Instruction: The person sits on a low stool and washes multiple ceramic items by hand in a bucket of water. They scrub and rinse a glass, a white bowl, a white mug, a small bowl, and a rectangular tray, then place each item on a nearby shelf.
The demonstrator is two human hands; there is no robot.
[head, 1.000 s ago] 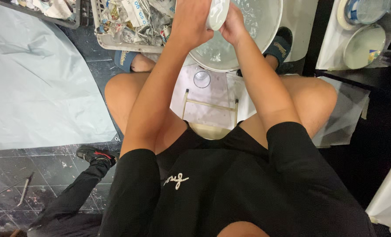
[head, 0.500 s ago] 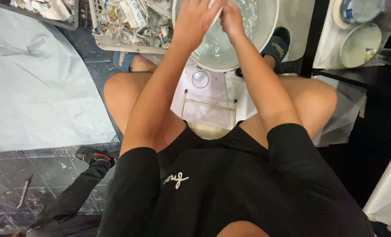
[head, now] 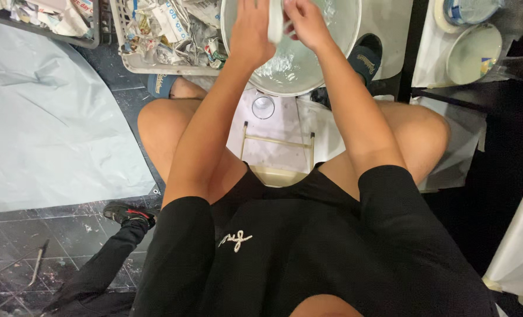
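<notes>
- The left hand (head: 248, 32) and the right hand (head: 304, 23) met over a basin (head: 343, 41) of water at the top of the view, past the seated person's knees.
- Between the two hands stood a small white dish (head: 275, 20), seen edge-on as a narrow upright strip; its upper part ran out of the frame.
- The left hand's fingers lay flat and close together against the dish's left face, the palm turned toward it.
- The right hand's fingers were curled and closed on the dish's right edge, so both hands were clamped on it.
- The dish's long axis ran roughly away from the person, up the picture; it sat directly between the palms, no nearer one hand than the other, and above the water rather than in it, as far as could be told.
- Left of the basin stood a crate (head: 155, 61) full of crumpled newspaper (head: 173, 29).
- Below the basin, on the pale sheet between the feet, lay a small clear glass (head: 263, 107), well apart from the hands.
- To the right, on a cloth-covered surface (head: 426, 64), sat a pale plate (head: 474, 53) and a blue-rimmed bowl (head: 470, 9).
- Another person's black shoe (head: 129, 213) showed at lower left on the tiled floor (head: 14, 235).
</notes>
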